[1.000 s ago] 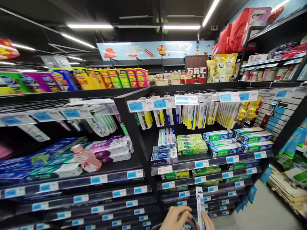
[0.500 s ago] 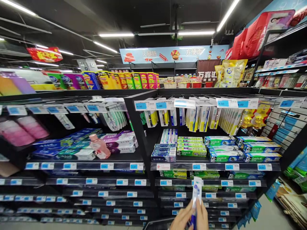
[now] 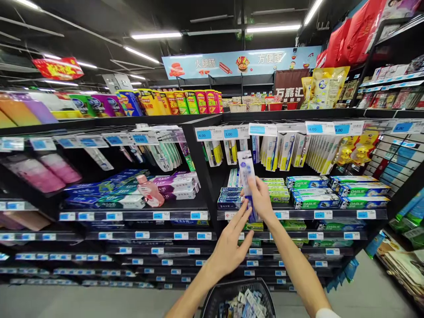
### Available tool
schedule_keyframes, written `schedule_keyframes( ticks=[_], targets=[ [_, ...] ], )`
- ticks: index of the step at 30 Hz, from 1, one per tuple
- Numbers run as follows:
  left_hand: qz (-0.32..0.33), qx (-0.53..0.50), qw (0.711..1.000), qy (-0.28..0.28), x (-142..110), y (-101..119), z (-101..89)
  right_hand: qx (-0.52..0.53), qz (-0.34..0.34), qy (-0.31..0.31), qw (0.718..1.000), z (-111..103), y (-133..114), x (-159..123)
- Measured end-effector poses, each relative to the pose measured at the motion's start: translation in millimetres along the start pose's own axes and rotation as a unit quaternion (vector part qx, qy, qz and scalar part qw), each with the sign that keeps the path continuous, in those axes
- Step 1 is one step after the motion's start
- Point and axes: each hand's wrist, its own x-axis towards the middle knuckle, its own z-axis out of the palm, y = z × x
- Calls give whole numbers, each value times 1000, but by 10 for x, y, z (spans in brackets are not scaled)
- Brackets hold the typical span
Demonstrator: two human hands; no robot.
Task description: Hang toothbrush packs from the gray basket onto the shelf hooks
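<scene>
A packaged toothbrush [image 3: 246, 170], white at the top and dark blue lower down, is held upright and slightly tilted in front of the shelf. My right hand [image 3: 260, 196] grips it from the right side, fingers wrapped around its middle. Just below and to the left, my left hand [image 3: 232, 240] has its fingers stretched out, the thumb apart; its fingertips are close to the lower part of the pack, and I cannot tell whether they touch it. Behind the pack, other carded toothbrushes [image 3: 271, 152] hang from hooks under price tags.
Below my hands is a black basket [image 3: 209, 297] with many small packages inside. Toothpaste boxes [image 3: 313, 198] fill the right shelf. On the left shelf, a pink bottle [image 3: 150, 191] stands tilted beside more boxes. A black divider [image 3: 202, 176] separates both bays.
The toothbrush pack and my right hand have risen from the bottom of the view to shelf height. My left hand has spread its fingers. The basket has come into fuller view.
</scene>
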Motion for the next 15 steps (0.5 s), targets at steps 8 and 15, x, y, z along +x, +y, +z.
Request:
schedule_keyframes(
  ticks=[8, 15],
  targets=[
    [-13, 53, 985, -161, -468, 67, -9, -7, -65, 2, 998, 141, -277, 417],
    [-138, -7, 932, -336, -1136, -35, 375, -1, -50, -5, 999, 223, -220, 700]
  ],
)
